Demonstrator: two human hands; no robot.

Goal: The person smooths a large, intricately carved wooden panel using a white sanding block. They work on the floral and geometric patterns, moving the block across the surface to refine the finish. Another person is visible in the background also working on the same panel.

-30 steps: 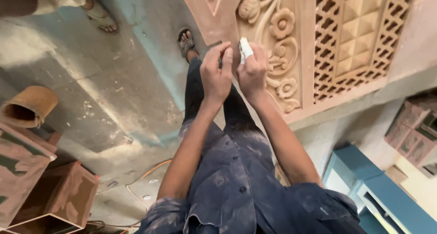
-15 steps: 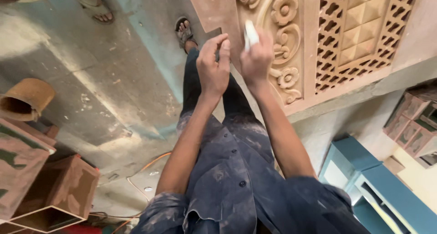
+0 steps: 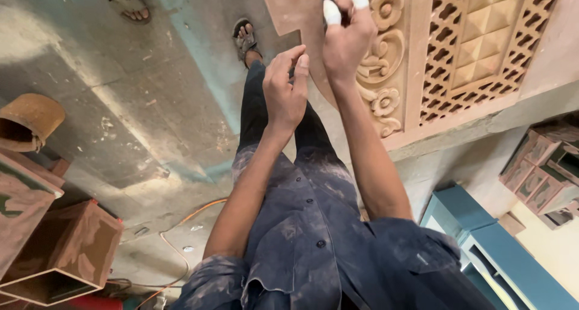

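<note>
Against the top right of the view stands a carved stone panel (image 3: 422,63), its long axis running from the upper left corner down toward the right, with floral relief beside pierced lattice. Below it a dusty concrete floor (image 3: 120,105) spreads left. Right hand (image 3: 347,35), two fingers (image 3: 332,11) capped in white, clenches what seems a small dark tool against the flowers, higher than a second ago. Left hand (image 3: 286,87) hangs loosely curled, now off the stone.
</note>
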